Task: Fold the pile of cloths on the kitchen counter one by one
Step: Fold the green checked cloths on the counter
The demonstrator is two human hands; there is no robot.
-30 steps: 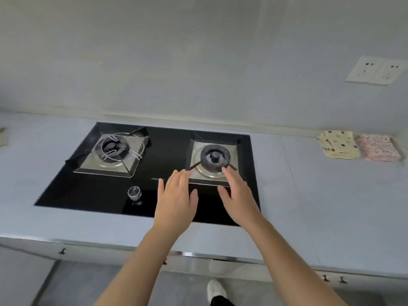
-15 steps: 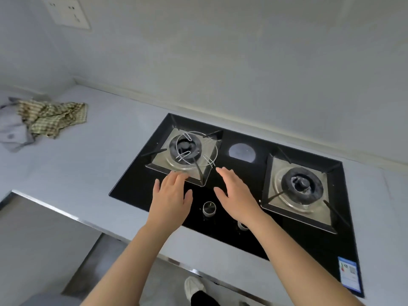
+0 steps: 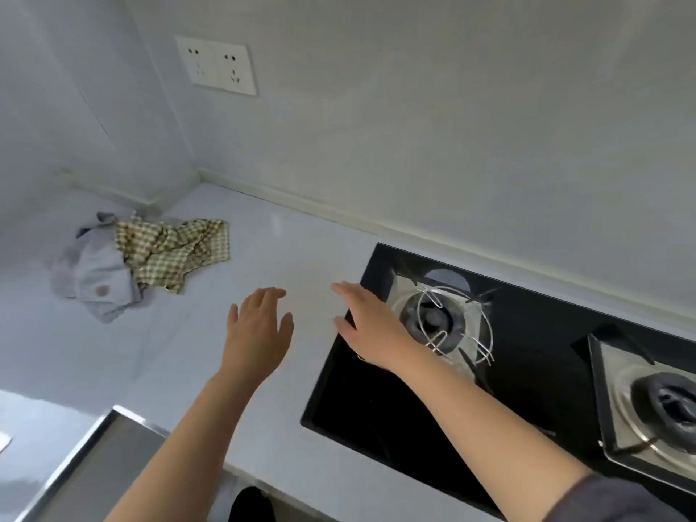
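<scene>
A crumpled pile of cloths lies at the far left corner of the pale counter: a green checked cloth lies partly over a light blue-grey cloth. My left hand hovers over the counter to the right of the pile, fingers straight, holding nothing. My right hand reaches out over the left edge of the hob, also open and empty. Both hands are well apart from the cloths.
A black glass gas hob with two burners fills the right side. The counter's steel front edge runs at lower left. A double wall socket sits above the corner, and a foot shows below.
The view has swung left along the counter, from the folded cloths at the right to the crumpled pile at the left. Both hands moved left with it, staying open and empty.
</scene>
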